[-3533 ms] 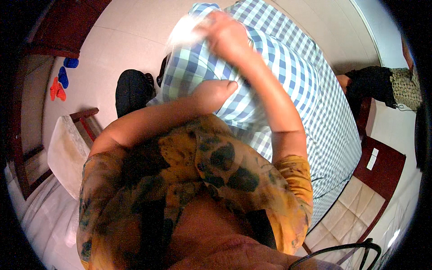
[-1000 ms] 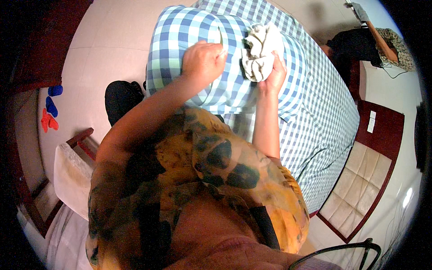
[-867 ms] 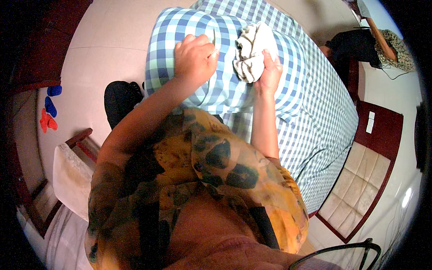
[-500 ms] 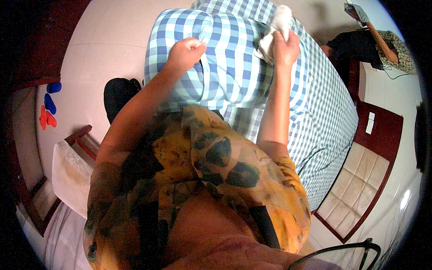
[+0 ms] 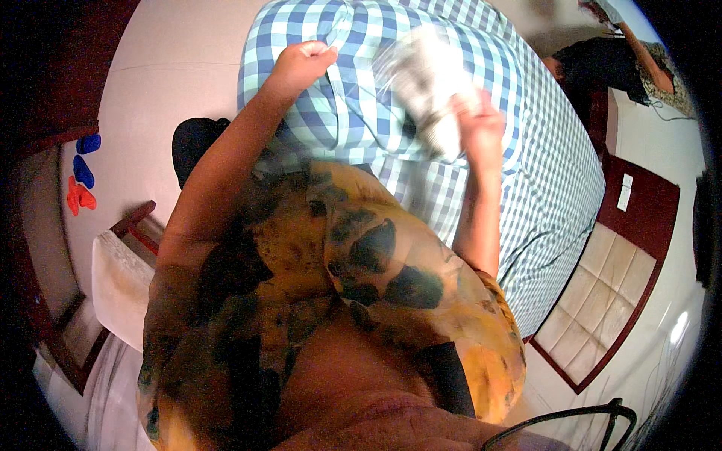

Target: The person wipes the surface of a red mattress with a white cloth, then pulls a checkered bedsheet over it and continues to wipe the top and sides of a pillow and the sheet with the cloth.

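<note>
A puffy blue-and-white checked bundle of bedding (image 5: 391, 113), like a folded quilt, lies in front of me. My left hand (image 5: 303, 64) is closed in a pinch over its left part, where a crease in the fabric meets my fingertips. To the right, my right hand (image 5: 480, 124) grips a white cloth (image 5: 425, 79) over the bundle. Motion smears the cloth and the fingers, so whether the cloth touches the fabric cannot be made out.
Under the bundle, a bed (image 5: 556, 225) wears a smaller-checked sheet, with a padded, dark-red-framed headboard (image 5: 602, 301) at right. A pale chair (image 5: 120, 286) and slippers (image 5: 84, 171) are at left. Another person (image 5: 602, 68) is at upper right.
My right hand has moved down a little, and the white cloth has swung left and down across the bundle. The left hand keeps its pinch, slightly higher and further left in view.
</note>
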Action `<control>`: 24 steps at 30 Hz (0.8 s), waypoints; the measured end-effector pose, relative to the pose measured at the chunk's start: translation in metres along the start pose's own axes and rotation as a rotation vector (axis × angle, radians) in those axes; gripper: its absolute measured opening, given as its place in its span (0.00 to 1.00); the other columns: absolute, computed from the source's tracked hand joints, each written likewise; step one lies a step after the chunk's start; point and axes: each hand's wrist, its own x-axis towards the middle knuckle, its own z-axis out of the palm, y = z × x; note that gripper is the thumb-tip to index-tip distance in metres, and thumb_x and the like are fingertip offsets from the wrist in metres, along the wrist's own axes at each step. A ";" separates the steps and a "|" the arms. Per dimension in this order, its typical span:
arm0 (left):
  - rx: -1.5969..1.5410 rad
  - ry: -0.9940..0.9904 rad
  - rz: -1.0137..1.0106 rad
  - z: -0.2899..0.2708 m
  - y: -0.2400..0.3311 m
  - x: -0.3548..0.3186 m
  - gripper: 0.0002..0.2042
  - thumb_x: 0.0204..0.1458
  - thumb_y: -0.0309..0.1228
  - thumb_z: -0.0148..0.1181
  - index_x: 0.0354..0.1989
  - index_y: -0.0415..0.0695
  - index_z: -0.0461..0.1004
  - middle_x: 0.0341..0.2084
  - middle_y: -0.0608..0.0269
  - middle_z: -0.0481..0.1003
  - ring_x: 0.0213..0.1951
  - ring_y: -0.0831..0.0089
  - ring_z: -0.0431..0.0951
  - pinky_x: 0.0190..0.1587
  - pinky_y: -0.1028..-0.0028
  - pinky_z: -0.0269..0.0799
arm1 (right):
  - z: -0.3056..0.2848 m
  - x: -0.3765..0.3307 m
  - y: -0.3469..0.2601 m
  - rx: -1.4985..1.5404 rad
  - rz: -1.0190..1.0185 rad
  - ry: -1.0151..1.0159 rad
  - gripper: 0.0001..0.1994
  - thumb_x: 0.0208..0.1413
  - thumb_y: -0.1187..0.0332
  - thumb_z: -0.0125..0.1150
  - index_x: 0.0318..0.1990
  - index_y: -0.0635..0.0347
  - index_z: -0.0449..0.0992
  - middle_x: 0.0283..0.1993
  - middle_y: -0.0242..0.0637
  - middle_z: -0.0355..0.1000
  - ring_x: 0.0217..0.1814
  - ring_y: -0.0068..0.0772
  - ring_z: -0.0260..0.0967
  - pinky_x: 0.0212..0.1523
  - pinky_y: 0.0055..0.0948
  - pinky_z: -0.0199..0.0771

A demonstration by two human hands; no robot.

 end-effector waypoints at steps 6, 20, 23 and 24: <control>0.128 -0.056 -0.014 -0.003 0.003 0.005 0.13 0.54 0.40 0.57 0.28 0.41 0.76 0.20 0.77 0.70 0.24 0.85 0.65 0.29 0.81 0.62 | 0.021 0.017 0.073 -0.379 -0.154 0.419 0.14 0.48 0.72 0.57 0.43 0.65 0.72 0.38 0.50 0.72 0.39 0.50 0.70 0.43 0.40 0.69; 0.030 -0.042 0.003 -0.003 0.002 0.006 0.14 0.54 0.39 0.57 0.24 0.41 0.74 0.18 0.79 0.67 0.23 0.86 0.63 0.26 0.80 0.59 | -0.101 0.016 0.113 -0.436 -0.185 0.705 0.14 0.50 0.70 0.58 0.44 0.67 0.73 0.41 0.45 0.73 0.40 0.37 0.71 0.45 0.31 0.69; 0.048 -0.019 -0.014 -0.005 -0.002 0.009 0.13 0.54 0.39 0.57 0.25 0.42 0.75 0.18 0.79 0.67 0.23 0.86 0.62 0.26 0.81 0.59 | -0.030 -0.002 0.110 -0.425 -0.053 0.611 0.20 0.46 0.71 0.57 0.48 0.72 0.68 0.48 0.54 0.68 0.48 0.52 0.66 0.51 0.39 0.65; 0.061 -0.019 -0.022 -0.004 -0.005 0.009 0.13 0.54 0.39 0.57 0.25 0.42 0.75 0.18 0.79 0.67 0.22 0.87 0.62 0.25 0.81 0.59 | 0.018 -0.024 0.089 -0.395 -0.125 0.488 0.22 0.44 0.72 0.57 0.49 0.69 0.66 0.48 0.54 0.67 0.49 0.52 0.66 0.52 0.39 0.65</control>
